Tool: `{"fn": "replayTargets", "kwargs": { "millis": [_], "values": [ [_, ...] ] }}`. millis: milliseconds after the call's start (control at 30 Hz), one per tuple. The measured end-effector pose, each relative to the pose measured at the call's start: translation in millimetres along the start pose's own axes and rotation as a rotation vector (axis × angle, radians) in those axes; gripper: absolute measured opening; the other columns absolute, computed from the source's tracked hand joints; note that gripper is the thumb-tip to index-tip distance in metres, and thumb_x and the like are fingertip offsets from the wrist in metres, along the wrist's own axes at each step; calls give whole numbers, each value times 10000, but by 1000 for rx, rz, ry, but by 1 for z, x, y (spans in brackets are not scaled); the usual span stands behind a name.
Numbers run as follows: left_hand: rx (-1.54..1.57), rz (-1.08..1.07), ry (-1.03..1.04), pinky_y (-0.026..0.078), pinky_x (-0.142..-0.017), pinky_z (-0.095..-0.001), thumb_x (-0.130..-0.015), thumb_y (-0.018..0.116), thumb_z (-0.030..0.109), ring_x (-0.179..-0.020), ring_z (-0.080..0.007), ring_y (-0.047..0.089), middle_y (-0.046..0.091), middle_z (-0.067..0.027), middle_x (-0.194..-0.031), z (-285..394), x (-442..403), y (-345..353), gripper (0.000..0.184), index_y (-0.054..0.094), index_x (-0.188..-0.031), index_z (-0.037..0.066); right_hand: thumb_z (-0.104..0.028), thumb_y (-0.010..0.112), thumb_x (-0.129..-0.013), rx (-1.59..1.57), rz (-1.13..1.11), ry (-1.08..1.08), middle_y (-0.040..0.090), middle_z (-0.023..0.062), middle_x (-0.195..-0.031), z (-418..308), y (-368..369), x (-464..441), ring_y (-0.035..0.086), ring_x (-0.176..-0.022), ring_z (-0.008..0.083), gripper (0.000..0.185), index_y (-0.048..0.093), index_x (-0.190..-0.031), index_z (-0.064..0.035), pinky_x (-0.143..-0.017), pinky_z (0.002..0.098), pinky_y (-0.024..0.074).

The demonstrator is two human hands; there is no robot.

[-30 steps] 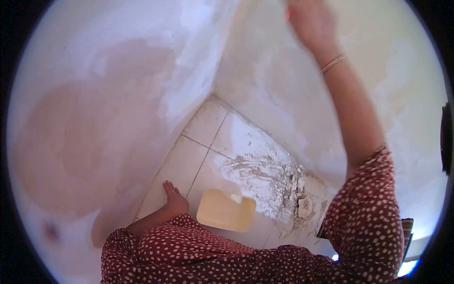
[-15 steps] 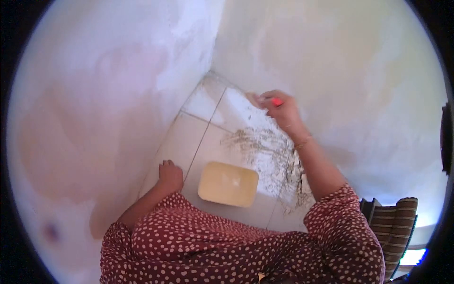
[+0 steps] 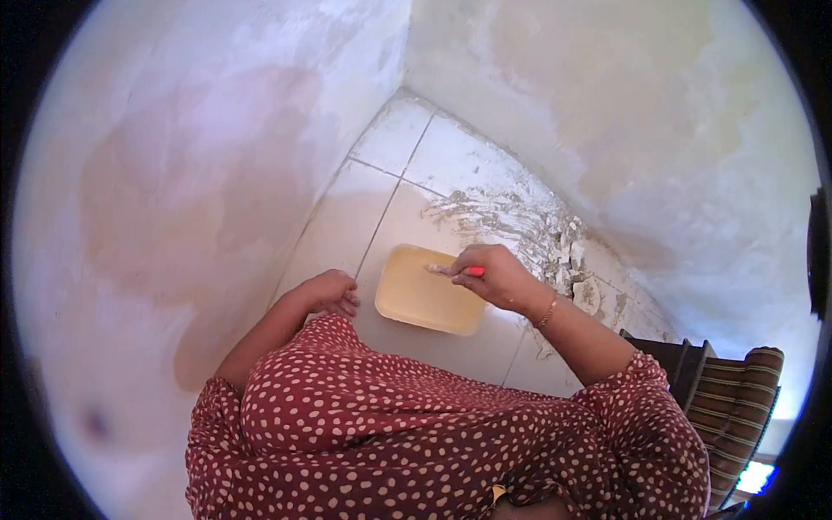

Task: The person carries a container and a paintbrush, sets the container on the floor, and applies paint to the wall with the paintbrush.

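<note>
My right hand (image 3: 503, 277) pinches a red-handled tool (image 3: 474, 271), fingers closed together, its pale end over the inside of the yellow tub (image 3: 425, 323) — whether it touches anything there I can't tell. The tub sits before my lap on the tiled floor (image 3: 360, 198), between my hands. My left hand (image 3: 332, 291) has its fingers bent and close together; I can't tell if they touch anything. Bare tile runs from the tub's left edge toward the left wall (image 3: 208, 191) — broken debris (image 3: 568, 247) crowds the right wall's foot.

Smooth plastic tub (image 3: 412, 299), rough flaky debris (image 3: 565, 251)
</note>
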State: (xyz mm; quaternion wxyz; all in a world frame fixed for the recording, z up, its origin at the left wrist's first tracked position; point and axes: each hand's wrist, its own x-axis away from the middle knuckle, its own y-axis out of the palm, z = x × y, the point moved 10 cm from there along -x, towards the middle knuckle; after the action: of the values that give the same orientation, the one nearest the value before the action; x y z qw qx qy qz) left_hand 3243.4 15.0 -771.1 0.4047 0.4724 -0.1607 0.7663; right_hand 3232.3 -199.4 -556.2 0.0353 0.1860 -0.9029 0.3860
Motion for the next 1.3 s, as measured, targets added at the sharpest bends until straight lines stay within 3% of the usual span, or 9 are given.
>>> {"fn": "replayTargets", "kwargs": {
  "millis": [167,267,367,467,667,867,967,1267,1300],
  "values": [
    [352,-199,62,571,-713,-450,-822,595,86,-838,-362,627,556,-260,-1001,23,21,38,285,505,-980,-132,-93,645,-782,215,136,99,596,134,-736,26,22,10,575,-746,306,107,655,-876,-44,-696,373,470],
    [346,-71,118,576,-720,-433,-809,623,72,-816,-337,637,580,-241,-960,29,27,41,276,516,-954,-138,-104,622,-814,145,199,-3,622,129,-773,27,34,18,611,-732,271,176,637,-984,-59,-681,361,485],
    [306,-11,189,574,-685,-378,-776,654,92,-786,-304,645,610,-208,-873,26,18,39,283,537,-926,-117,-141,612,-818,-70,147,282,639,170,-877,54,28,20,635,-761,290,233,605,-1025,-35,-691,360,515],
    [74,222,198,555,-633,-317,-737,667,108,-731,-255,649,620,-169,-785,26,8,25,289,546,-894,-103,-143,630,-822,-773,205,470,650,175,-909,93,14,27,656,-767,234,278,582,-1037,27,-698,318,543],
    [-248,582,425,454,-549,-341,-666,643,276,-629,-185,578,598,-126,-688,61,18,-4,278,594,-694,4,-102,582,-855,-1228,243,500,639,171,-922,107,1,48,656,-829,249,235,553,-1017,66,-745,330,556],
    [320,423,574,537,-568,-317,-731,615,101,-635,-213,601,573,-146,-762,89,10,-29,183,511,-774,-43,-97,537,-891,-1472,327,415,625,168,-945,127,4,40,640,-862,248,208,535,-1036,53,-779,341,550],
    [282,411,601,579,-595,-293,-749,590,22,-695,-223,634,547,-143,-835,115,14,-38,172,447,-806,-55,-105,521,-904,-1553,373,330,614,169,-957,127,-5,21,626,-886,244,213,527,-1045,55,-808,339,543],
    [461,348,806,520,-772,-346,-812,643,150,-950,-266,594,563,-157,-963,146,0,-52,371,474,-1079,-43,-68,530,-898,-1525,653,187,583,187,-1038,117,-72,-28,600,-982,295,225,492,-1065,77,-920,370,508],
    [266,529,825,488,-825,-363,-812,643,178,-999,-293,569,540,-188,-1038,144,7,-57,438,447,-1129,-54,-61,525,-897,-1504,666,171,581,189,-1043,111,-81,-29,596,-991,299,231,485,-1074,82,-929,375,502]
  ]
}}
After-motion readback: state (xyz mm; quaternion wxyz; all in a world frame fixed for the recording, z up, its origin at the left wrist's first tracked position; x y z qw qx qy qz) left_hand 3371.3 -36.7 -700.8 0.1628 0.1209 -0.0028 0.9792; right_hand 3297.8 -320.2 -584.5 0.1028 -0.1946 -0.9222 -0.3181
